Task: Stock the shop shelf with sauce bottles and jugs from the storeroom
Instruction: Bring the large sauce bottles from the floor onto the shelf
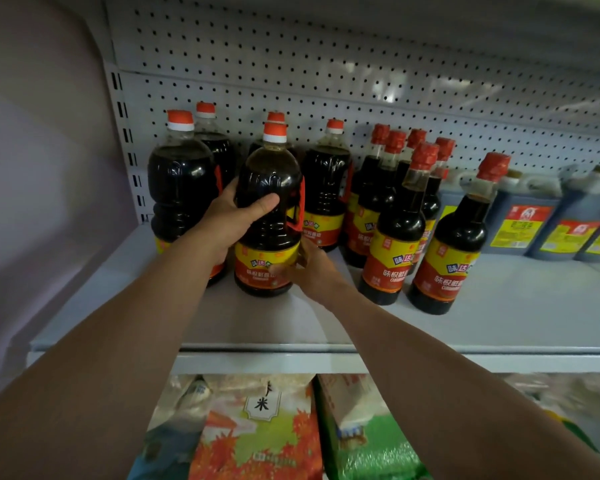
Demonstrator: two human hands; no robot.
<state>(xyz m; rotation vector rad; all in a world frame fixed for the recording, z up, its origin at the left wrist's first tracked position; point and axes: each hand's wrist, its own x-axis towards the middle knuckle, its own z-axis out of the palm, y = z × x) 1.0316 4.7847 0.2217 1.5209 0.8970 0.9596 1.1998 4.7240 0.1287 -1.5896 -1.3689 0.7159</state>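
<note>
Between both hands' grip (257, 237), sauce jug (267, 216)

Two bare forearms reach up to a pale grey metal shelf (499, 327) backed by white pegboard (361, 81). The left hand (232, 220) wraps the waist of a large dark plastic sauce jug with an orange cap and red-and-yellow label (269, 188), thumb across its front. The right hand (312, 271) holds the same jug low on its label. Similar jugs stand behind and beside it. To the right stand slimmer dark glass sauce bottles with red foil caps (395, 216), then square blue-grey jugs with yellow labels (523, 216). Below the shelf lie colourful printed bags (257, 438), one with orange leaves
</note>
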